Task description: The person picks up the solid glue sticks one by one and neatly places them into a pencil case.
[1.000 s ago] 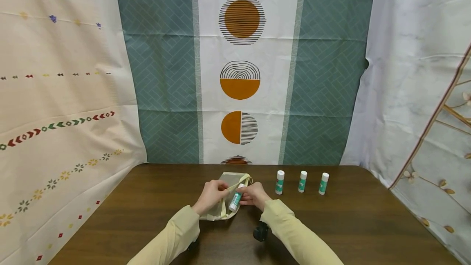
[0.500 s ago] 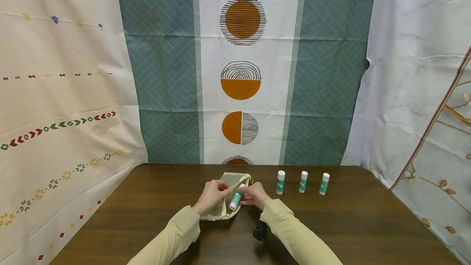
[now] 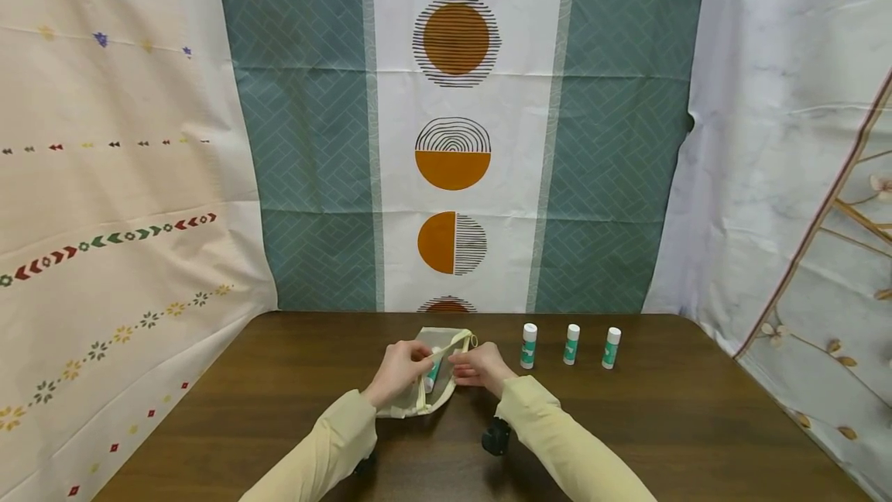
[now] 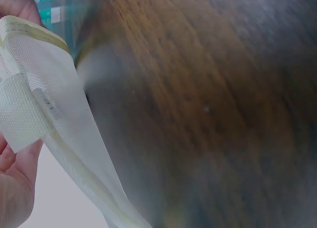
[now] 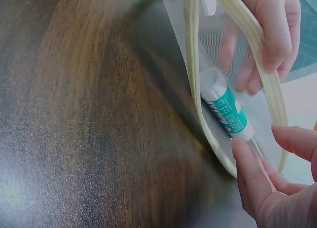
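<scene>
A translucent mesh zipper pouch (image 3: 437, 336) with cream edging lies on the table, its mouth spread apart. My left hand (image 3: 400, 370) pinches one zippered edge (image 5: 270, 94) of it. Inside the pouch lies a white-and-green glue stick (image 5: 228, 109), tilted; the head view shows it partly behind the left fingers. My right hand (image 3: 481, 367) is at the pouch mouth, thumb and forefinger apart in the right wrist view. One right fingertip (image 5: 239, 148) is at the near end of the glue stick; whether they touch I cannot tell.
Three more glue sticks stand upright to the right: one (image 3: 529, 345) nearest the hand, another (image 3: 571, 345) beside it and a third (image 3: 611, 348) farther right. The dark wooden table (image 3: 662, 424) backs onto a hanging patterned cloth (image 3: 313, 177).
The glue stick has left the right fingers' grip and shifted left, deeper into the pouch. The right fingers have spread apart. My left hand still pinches the pouch's edge.
</scene>
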Tool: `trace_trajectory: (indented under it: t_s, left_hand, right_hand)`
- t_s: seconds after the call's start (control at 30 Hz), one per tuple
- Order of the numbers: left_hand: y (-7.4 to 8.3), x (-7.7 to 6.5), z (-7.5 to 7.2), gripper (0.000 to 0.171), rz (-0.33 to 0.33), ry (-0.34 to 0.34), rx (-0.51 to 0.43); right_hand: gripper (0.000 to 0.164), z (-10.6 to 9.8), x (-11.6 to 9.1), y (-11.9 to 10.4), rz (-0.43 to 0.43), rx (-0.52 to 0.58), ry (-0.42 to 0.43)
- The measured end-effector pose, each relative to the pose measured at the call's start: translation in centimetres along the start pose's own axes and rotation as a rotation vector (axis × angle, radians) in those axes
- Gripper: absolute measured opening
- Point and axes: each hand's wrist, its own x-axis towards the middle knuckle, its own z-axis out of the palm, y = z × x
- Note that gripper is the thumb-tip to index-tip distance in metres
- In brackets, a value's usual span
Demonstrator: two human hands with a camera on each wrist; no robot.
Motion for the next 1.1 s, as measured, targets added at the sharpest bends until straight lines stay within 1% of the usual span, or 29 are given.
trace_trajectory:
  t_s: [0.27,0.6,0.8,0.97,1.1]
  left_hand:
    - [0.0,0.0,0.0,0.005,-0.009,-0.004,-0.011]
    - [-0.4,0.1,0.1,0.005,-0.021,-0.001,-0.016]
    - [-0.5,0.1,0.1,0.006,-0.034,-0.011,-0.046]
    - [-0.5,0.0,0.1,0.006,-0.032,-0.011,-0.047]
    - [-0.5,0.0,0.1,0.006,-0.021,-0.007,-0.042]
  right_hand:
    - [0.017,-0.5,-0.4,-0.3,-0.02,-0.003,-0.018]
    - [0.028,-1.2,-1.0,-0.7,-0.073,-0.054,-0.078]
    - [0.033,-1.6,-1.4,-0.9,-0.1,-0.072,-0.116]
    - [0.035,-2.1,-1.6,-1.2,-0.109,-0.087,-0.116]
    - [0.036,-2.6,-1.6,-1.4,-0.133,-0.103,-0.119]
